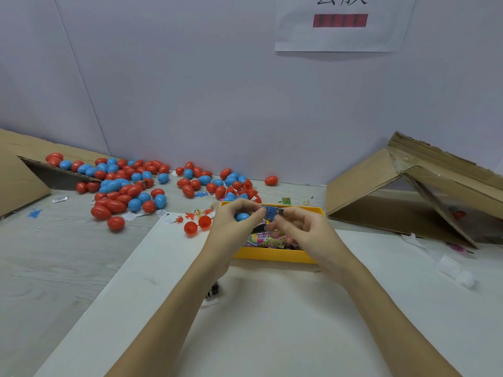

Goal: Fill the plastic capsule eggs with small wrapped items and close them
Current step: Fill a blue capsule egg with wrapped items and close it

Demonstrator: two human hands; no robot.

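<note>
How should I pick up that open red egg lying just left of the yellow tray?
Probably take one of the two round halves of the open red egg, pinching it across its sides from above. The halves lie side by side on the white sheet, seemingly joined, so lifting one should bring both. Come from the near left: the left hand and yellow tray crowd its right side.

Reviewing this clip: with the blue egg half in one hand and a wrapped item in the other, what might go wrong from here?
1. The blue wrapped item pinched by the right hand looks wide beside the blue egg half in the left hand; it may jam the closure.
2. The open red egg halves lie loose near the yellow tray; a forearm might knock them away.
</note>
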